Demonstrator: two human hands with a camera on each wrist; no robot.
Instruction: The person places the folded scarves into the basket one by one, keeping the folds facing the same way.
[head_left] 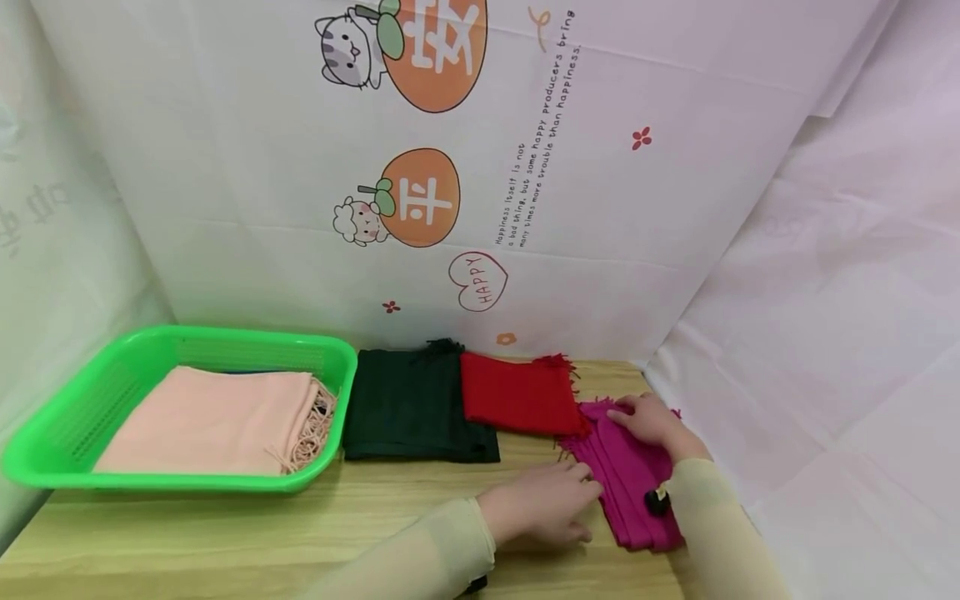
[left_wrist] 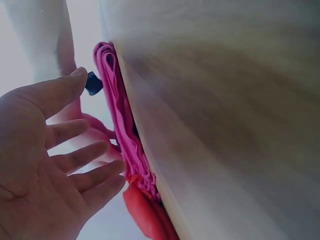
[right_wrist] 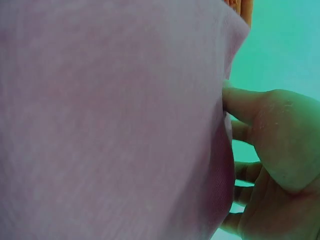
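A folded magenta scarf with fringe lies at the right end of the table. My right hand rests on its far part, thumb and fingertips touching the cloth. In the right wrist view the scarf fills most of the picture, and the fingertips meet its edge. Beside the scarf's left edge is my left hand, holding nothing. The left wrist view shows that hand's fingers spread and relaxed, with the scarf's layered folds just beyond. Whether the left fingertips touch the cloth is unclear.
Left of the magenta scarf lie a folded red scarf and a dark green one, which it partly overlaps. A green basket at the left holds a folded pale pink scarf. White printed sheets enclose the wooden table.
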